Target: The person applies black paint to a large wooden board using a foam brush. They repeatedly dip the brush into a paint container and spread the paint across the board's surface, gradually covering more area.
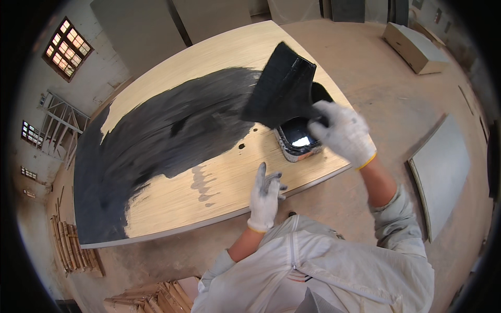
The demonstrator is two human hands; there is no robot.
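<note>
In a room with a dusty floor (365,62), a large panel (156,201) with a pale wood-grain face lies flat, much of it covered with black. Above its right-hand part is a wide brush (282,86), coated black all over, its broad end pointing up and to the left. The right hand (344,133), in a white glove with a yellow cuff edge, grasps its narrow end, fingers curled around it. Just below the brush, a container (300,155) of glossy black paint stands on the panel, partly hidden by brush and hand. The left hand (265,201), gloved in white with grey-stained fingers, grips nothing; its fingers are loosely extended near the panel's near edge, and whether they touch the surface I cannot tell. To its left run faint grey streaks (202,185), with small black spots (241,146) farther up. A broad black coat (172,125) sweeps across the panel's left and middle. Farther out, a grey board (441,177) lies to the right, wooden sticks (73,242) stand at left, and a barred window (68,49) shows in the wall.
</note>
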